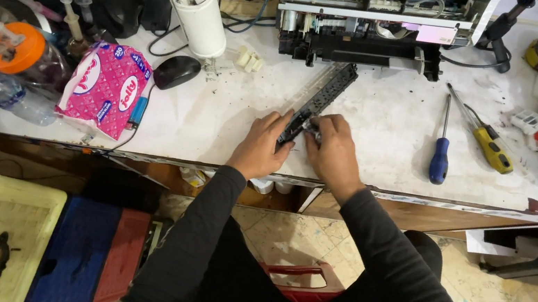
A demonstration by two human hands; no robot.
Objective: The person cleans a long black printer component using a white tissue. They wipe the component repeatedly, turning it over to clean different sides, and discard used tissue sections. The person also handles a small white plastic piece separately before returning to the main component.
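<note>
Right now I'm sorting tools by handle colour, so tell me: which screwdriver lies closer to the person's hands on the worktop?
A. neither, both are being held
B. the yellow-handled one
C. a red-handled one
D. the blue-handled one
D: the blue-handled screwdriver lies just beyond the right hand, and the yellow-handled screwdriver lies farther out; both hands grip the long black part.

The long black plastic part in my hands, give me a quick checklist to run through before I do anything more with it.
1. Both hands on the long black part: ok, left hand and right hand meet at its near end.
2. Far end supported: ok, it lies on the white bench.
3. Grip of the fingertips: cannot tell, hidden under the hands.
4. Screwdrivers nearby: ok, blue-handled screwdriver and yellow-handled screwdriver lie to the right.
5. Far end apart from the opened machine: cannot tell.
</note>
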